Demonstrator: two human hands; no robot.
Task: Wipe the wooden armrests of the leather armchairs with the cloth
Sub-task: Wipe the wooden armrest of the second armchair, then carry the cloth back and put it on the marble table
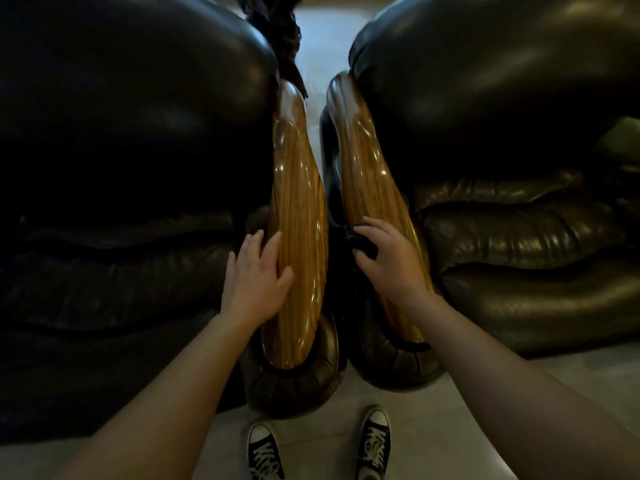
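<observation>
Two dark leather armchairs stand side by side, each with a glossy wooden armrest. My left hand [257,275] rests flat with fingers spread on the inner edge of the left armrest [298,209]. My right hand [384,258] presses a small dark cloth [363,242] onto the right armrest [370,181], near its front half. Most of the cloth is hidden under my fingers.
The left armchair [121,168] and right armchair [512,220] fill both sides, with a narrow gap between them. A dark fringed fabric [277,32] hangs at the top of the gap. My sneakers [375,441] stand on the pale floor before the padded arm fronts.
</observation>
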